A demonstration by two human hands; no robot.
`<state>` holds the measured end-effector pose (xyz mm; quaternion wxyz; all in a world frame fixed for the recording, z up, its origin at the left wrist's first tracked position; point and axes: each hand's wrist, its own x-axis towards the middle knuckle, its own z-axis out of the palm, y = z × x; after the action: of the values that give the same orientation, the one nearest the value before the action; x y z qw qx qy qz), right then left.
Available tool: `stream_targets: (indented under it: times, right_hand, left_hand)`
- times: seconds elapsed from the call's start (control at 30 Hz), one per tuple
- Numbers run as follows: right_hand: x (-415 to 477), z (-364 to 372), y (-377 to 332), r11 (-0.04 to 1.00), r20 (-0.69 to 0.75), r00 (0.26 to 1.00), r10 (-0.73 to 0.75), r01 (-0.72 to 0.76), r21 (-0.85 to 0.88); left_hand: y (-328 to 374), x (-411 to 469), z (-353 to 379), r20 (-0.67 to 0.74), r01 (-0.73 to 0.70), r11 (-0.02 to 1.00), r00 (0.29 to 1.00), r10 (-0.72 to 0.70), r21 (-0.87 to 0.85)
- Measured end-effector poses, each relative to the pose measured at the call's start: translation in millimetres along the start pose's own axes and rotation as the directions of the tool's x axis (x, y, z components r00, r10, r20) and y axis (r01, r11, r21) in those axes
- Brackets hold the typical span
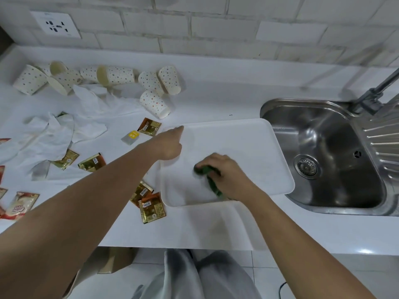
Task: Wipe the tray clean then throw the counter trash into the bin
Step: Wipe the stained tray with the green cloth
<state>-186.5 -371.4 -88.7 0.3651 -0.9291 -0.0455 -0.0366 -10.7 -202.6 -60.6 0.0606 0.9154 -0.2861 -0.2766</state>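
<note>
Fingers point(213, 159) of the right hand point(226, 171) curl round a green cloth point(205, 170), pressing it onto the white tray point(248, 147) toward its front-left part; left hand point(169, 145) sits at the tray's far-left corner, one finger stretched along the rim; cannot tell whether the others grip; tray lies mid-counter point(194, 225), right edge over the sink point(323, 147) rim; dotted paper cups point(151, 83) tumbled at the counter's back-left; crumpled tissues point(54, 134) and gold sachets point(152, 209) left of the tray.

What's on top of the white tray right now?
A green cloth gripped by the right hand; the left hand touches its left edge. Tray surface beneath them is hidden.
</note>
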Motion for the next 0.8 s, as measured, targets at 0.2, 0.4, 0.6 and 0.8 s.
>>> stream_targets:
  times: [0.2,0.4,0.6,0.8]
  right_hand:
    - [-2,-10,18,0.962,-0.133,0.974,0.181,-0.204,-0.181]
    - [-13,39,-7,0.967,0.085,0.996,0.041,-0.018,-0.255]
    - [-52,-4,-4,0.930,0.332,0.943,0.015,0.109,-0.351]
    - [-90,-83,43,0.853,0.318,0.907,0.274,-0.076,-0.516]
  left_hand:
    - [6,-34,50,-0.093,-0.074,0.997,0.993,0.075,0.011]
    - [26,-44,70,-0.035,0.045,0.997,0.998,-0.043,0.056]
    - [45,-42,83,-0.086,0.172,0.984,0.982,-0.168,0.036]
    - [39,-47,87,-0.115,0.151,0.989,0.982,-0.149,0.010]
